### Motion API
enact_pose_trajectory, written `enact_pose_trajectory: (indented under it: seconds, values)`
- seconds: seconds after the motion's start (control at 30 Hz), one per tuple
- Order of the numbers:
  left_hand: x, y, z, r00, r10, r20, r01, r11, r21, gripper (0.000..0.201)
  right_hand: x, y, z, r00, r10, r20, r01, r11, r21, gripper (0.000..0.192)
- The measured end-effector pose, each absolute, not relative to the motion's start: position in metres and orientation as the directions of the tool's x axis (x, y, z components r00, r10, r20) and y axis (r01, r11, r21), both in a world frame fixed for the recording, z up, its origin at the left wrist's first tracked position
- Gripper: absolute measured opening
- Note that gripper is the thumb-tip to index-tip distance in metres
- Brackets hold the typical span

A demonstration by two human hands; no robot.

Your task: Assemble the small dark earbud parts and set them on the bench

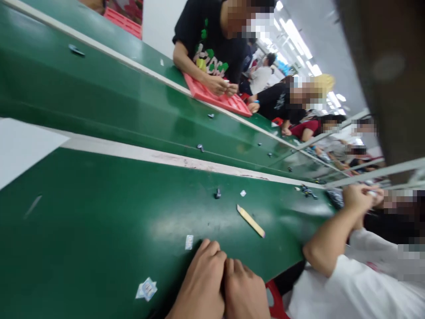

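Note:
At the near edge of the green table (99, 212), my left hand (206, 277) and my right hand (246, 285) rest side by side, nearly touching. Both have their backs turned up and their fingers curled under. Anything inside the fingers is hidden from this view. A small printed label (189, 242) lies just left of my left hand, and a few overlapping labels (147, 289) lie farther left. Beyond my right hand is a yellow-handled cutter-like strip (251, 221). A small dark part (217, 193) and a tiny white square (243, 193) sit beyond it.
A green conveyor belt (133, 119) with scattered small dark parts runs past the table behind a pale rail (159, 158). A white sheet (26, 146) covers the far left. Across the belt a person works over a red tray (219, 98). A co-worker's raised arm (335, 235) is at right.

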State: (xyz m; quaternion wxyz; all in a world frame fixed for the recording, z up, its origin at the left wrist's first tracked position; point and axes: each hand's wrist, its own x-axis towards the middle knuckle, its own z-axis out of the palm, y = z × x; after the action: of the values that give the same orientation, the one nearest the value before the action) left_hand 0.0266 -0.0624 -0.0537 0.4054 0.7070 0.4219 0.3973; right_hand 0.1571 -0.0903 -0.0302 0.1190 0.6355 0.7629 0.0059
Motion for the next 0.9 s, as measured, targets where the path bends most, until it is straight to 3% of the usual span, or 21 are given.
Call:
enact_pose_trajectory:
  seconds: [0.1, 0.17, 0.23, 0.3, 0.4, 0.57, 0.9]
  values:
    - [0.029, -0.051, -0.053, 0.370, 0.903, 0.219, 0.270, -0.330, 0.905, 0.036, 0.164, -0.081, -0.019, -0.146, 0.976, -0.164, 0.989, 0.144, -0.027, 0.020]
    - [0.028, -0.047, -0.049, 0.348, 0.906, 0.240, 0.202, -0.323, 0.925, 0.034, 0.167, -0.074, -0.007, -0.112, 0.979, -0.170, 0.939, 0.048, -0.340, 0.034]
    - [0.024, -0.045, -0.042, 0.299, 0.920, 0.253, 0.097, -0.293, 0.951, 0.028, 0.167, -0.071, 0.005, -0.080, 0.974, -0.210, 0.733, -0.085, -0.675, 0.050]
    - [0.019, -0.046, -0.033, 0.244, 0.944, 0.224, 0.004, -0.232, 0.973, 0.024, 0.166, -0.070, 0.013, -0.076, 0.958, -0.275, 0.515, -0.199, -0.834, 0.056]
    - [0.015, -0.047, -0.021, 0.202, 0.965, 0.169, -0.109, -0.149, 0.983, 0.021, 0.162, -0.068, 0.018, -0.099, 0.954, -0.284, 0.340, -0.235, -0.910, 0.057]
    - [0.013, -0.048, -0.014, 0.130, 0.978, 0.164, -0.209, -0.135, 0.969, 0.019, 0.159, -0.066, 0.024, -0.141, 0.960, -0.244, 0.234, -0.207, -0.950, 0.051]
    - [0.011, -0.045, -0.010, 0.196, 0.967, 0.164, -0.285, -0.103, 0.953, 0.022, 0.165, -0.068, 0.027, -0.164, 0.969, -0.182, 0.271, -0.133, -0.953, 0.051]
